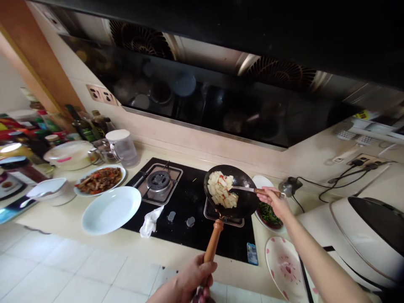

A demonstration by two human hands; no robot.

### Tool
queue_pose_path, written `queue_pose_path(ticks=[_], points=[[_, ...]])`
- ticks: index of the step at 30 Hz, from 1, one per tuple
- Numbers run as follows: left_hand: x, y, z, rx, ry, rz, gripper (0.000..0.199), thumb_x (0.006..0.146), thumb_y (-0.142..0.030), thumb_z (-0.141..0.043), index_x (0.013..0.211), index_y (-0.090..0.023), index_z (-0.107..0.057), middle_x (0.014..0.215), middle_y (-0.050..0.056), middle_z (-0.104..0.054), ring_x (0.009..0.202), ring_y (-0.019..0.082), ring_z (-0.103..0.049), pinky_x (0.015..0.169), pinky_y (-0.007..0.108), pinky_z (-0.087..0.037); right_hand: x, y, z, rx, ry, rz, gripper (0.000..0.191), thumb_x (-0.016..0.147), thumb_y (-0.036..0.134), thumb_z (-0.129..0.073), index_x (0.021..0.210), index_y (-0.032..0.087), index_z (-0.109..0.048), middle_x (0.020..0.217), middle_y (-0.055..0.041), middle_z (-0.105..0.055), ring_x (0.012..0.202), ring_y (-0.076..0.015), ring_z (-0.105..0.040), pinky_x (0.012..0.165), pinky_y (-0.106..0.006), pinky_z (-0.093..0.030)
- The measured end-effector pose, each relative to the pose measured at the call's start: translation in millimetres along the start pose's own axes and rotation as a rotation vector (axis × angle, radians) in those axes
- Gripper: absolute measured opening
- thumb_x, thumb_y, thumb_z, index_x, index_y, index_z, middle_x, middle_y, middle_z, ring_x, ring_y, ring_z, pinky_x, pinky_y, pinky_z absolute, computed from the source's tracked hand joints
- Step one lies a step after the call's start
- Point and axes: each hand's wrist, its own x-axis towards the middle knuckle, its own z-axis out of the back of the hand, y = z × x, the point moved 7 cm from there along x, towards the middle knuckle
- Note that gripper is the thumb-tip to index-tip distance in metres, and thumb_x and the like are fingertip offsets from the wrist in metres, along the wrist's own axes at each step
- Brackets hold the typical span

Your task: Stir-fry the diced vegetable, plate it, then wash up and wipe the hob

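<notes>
Gripping with the left hand the handle of the pan, ahead of this hand, probably for steadiness. Holding in the right hand the turner by its wooden end, perhaps for distance from the food, to the left.

Legible text: none that I can read from here. Blue sticker on the cooktop, lower right of the frame: print too small for me. Jar, far left: label blurred. Yellow patch, upper right: dark marks, indistinct.
</notes>
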Motion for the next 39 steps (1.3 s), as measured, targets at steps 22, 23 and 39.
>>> queue_pose_path(ticks=[22,23,39], points=[[1.4,-0.2,1.6,-0.001,0.002,0.02,0.047,0.066,-0.052,-0.067,0.09,-0.022,-0.04,0.051,-0.006,-0.054,0.032,0.007,-0.043,0.029,0.015,-0.025,-87.3,-67.0,14.0,0.174,-0.347,0.084,0.042,0.067,0.05,-0.073,0.09,0.015,-0.065,0.08,-0.0084,-0.074,0.074,-0.0274,-0.072,0.073,-0.038,-0.06],[1.6,-0.3,1.5,-0.001,0.004,0.013,0.046,0.067,-0.052,-0.066,0.09,-0.022,-0.04,0.051,-0.006,-0.054,0.032,0.007,-0.043,0.029,0.015,-0.025,-86.6,-69.5,7.9,0.224,-0.339,0.06,0.043,0.066,0.05,-0.074,0.09,0.015,-0.064,0.077,-0.0077,-0.074,0.073,-0.0275,-0.072,0.072,-0.039,-0.061],[-0.6,2.5,3.4,-0.078,0.01,0.007,0.056,0.066,-0.052,-0.07,0.101,-0.021,-0.039,0.056,-0.003,-0.059,0.036,0.013,-0.051,0.031,0.021,-0.036,-119.4,-38.6,33.4,-0.096,-0.343,0.102,0.036,0.07,0.049,-0.07,0.088,0.018,-0.068,0.087,-0.0093,-0.074,0.075,-0.0261,-0.072,0.068,-0.03,-0.059]])
